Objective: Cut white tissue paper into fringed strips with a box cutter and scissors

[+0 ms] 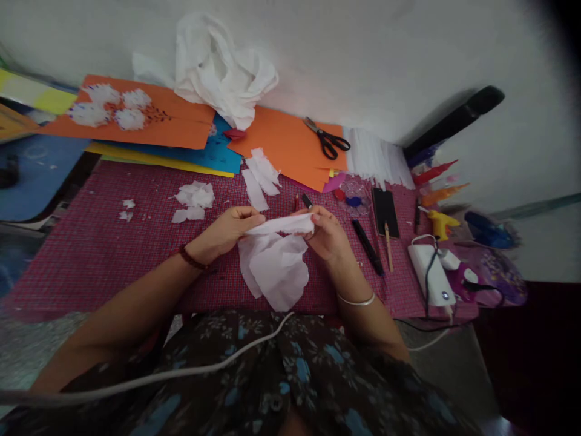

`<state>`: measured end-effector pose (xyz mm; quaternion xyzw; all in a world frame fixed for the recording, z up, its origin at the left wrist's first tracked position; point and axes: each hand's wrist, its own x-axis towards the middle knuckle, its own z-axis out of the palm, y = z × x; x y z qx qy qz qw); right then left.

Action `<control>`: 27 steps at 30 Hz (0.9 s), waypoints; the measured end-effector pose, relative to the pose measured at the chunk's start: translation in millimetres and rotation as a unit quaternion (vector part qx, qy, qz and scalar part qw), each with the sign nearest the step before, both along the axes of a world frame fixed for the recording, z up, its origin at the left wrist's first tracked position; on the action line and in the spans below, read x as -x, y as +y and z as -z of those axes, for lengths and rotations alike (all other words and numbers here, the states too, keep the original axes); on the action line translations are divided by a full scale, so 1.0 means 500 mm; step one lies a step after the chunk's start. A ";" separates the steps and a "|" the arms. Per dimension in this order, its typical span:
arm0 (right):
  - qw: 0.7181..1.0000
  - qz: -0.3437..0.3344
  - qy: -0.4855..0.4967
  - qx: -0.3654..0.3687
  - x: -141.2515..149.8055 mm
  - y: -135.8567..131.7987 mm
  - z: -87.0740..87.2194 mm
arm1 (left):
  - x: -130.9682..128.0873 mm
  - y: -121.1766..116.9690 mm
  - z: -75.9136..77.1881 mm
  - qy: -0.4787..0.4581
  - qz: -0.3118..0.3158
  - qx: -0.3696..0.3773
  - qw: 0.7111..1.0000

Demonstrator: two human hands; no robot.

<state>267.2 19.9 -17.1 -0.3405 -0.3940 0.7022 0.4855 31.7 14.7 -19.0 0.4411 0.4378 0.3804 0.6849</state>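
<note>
A narrow folded strip of white tissue paper [282,225] stretches level between my two hands, above the front of the table. My left hand [229,230] pinches its left end with thumb and fingers. At the right end my right hand [330,233] grips it the same way. Just below lie rounded pieces of white tissue paper [278,269], overlapping each other near the table's front edge. Beyond my hands are several white paper strips [262,175]. To the left sits a small heap of crumpled tissue scraps [195,197].
Orange sheets [281,142] line the back, with black-handled scissors [329,140] on them. White fluffy flowers [129,109] decorate another orange sheet. Bunched white tissue [218,66] rests against the wall. On the right are a phone [385,209], a marker [367,247], a yellow glue gun [441,224] and a white power bank [429,272].
</note>
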 end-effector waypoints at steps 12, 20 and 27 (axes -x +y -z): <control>0.993 0.081 0.018 0.090 0.003 0.008 0.013 | 0.014 0.018 0.008 -0.225 -0.060 0.203 0.951; 0.998 -0.033 -0.045 0.013 0.041 -0.030 0.010 | -0.042 -0.033 0.042 -0.252 0.132 0.140 0.948; 0.969 -0.059 -0.205 -0.127 0.014 -0.018 0.002 | -0.027 -0.015 0.028 -0.261 -0.021 0.084 0.962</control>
